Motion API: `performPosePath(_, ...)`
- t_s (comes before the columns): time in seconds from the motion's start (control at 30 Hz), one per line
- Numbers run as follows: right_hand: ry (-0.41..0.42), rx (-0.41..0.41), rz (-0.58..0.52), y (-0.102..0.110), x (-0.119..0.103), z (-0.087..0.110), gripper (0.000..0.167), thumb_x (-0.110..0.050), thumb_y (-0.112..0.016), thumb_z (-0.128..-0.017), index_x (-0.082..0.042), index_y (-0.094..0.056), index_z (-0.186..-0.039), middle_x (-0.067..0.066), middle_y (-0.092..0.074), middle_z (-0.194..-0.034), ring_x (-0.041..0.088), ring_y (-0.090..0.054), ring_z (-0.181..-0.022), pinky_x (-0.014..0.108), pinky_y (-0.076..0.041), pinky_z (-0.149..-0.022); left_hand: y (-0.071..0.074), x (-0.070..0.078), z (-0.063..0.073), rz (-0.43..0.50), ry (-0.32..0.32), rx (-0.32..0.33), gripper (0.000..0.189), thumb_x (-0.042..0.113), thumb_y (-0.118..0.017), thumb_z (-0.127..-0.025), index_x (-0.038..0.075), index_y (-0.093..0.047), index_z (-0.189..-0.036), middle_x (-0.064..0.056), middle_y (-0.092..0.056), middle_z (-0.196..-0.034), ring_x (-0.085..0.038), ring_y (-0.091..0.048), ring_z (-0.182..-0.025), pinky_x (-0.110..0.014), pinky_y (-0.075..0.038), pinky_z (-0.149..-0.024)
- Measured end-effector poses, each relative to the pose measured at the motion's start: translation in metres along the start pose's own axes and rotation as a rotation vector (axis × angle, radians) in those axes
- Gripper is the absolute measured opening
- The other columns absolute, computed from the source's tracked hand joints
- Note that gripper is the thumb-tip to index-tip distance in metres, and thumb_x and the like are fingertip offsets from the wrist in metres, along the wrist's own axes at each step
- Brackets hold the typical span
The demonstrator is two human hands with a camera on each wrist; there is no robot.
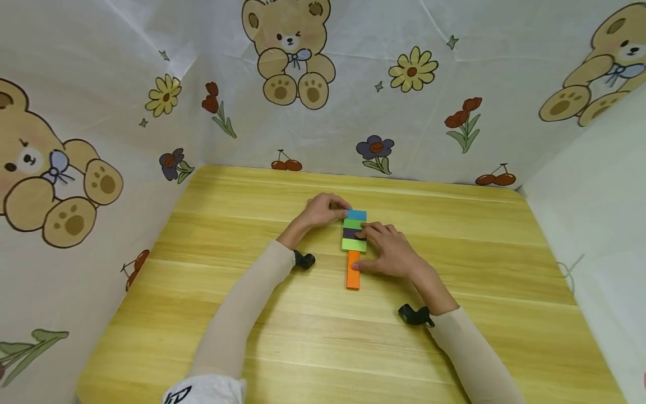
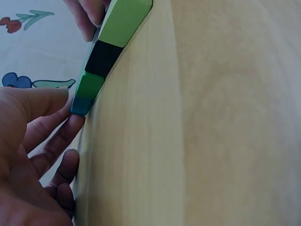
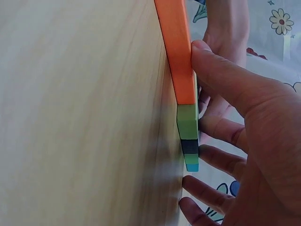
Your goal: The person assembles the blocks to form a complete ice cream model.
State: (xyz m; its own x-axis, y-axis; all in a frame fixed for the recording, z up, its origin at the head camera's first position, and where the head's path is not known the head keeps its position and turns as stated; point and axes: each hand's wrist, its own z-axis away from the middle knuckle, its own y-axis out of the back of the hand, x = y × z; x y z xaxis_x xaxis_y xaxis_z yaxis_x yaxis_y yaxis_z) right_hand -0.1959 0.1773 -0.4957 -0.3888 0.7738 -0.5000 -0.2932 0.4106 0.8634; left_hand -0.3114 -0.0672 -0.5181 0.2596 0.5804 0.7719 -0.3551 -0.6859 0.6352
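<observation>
A light-green block (image 1: 354, 245), a dark block (image 1: 350, 233), a green block (image 1: 352, 223) and a blue block (image 1: 356, 215) lie flat side by side in a row. Below them an orange block (image 1: 353, 280) lies lengthwise, its end against the light-green one. My left hand (image 1: 323, 210) is at the left end of the blue block, thumb and fingertips right at its edge. The right hand (image 1: 391, 249) has its fingers spread over the right side of the row. Its thumb (image 3: 211, 59) touches the side of the orange block, and other fingertips rest by the dark and green blocks.
The blocks lie on a wooden table (image 1: 303, 336) with a light grain. Behind and left of it hangs a white cloth (image 1: 353, 73) printed with bears and flowers. Black wrist devices (image 1: 415, 315) show near both sleeves. A pale cord (image 1: 570, 272) is at the right edge.
</observation>
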Motion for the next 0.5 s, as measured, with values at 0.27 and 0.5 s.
performPosePath(0.27, 0.003, 0.001, -0.002, 0.0026, 0.0000, 0.0027, 0.080, -0.064, -0.083, -0.087, -0.022, -0.059, -0.151, 0.011, -0.045, -0.168, 0.047, -0.044, -0.145, 0.071, -0.034, -0.118, -0.0013, 0.0006, 0.0001, 0.022, -0.042, 0.006, 0.023, 0.031, -0.065, -0.109, 0.023, -0.080, -0.123, 0.000, -0.078, -0.128, -0.024, -0.067, -0.119, -0.059, -0.026, -0.120)
performPosePath(0.5, 0.008, -0.007, -0.034, 0.0018, 0.0007, 0.0024, 0.080, -0.061, -0.084, -0.087, -0.020, -0.060, -0.150, 0.012, -0.044, -0.169, 0.046, -0.043, -0.146, 0.071, -0.034, -0.121, -0.0034, -0.0031, 0.0010, 0.008, -0.047, 0.022, 0.023, 0.031, -0.063, -0.110, 0.023, -0.079, -0.124, 0.000, -0.078, -0.127, -0.022, -0.064, -0.107, -0.055, -0.030, -0.113)
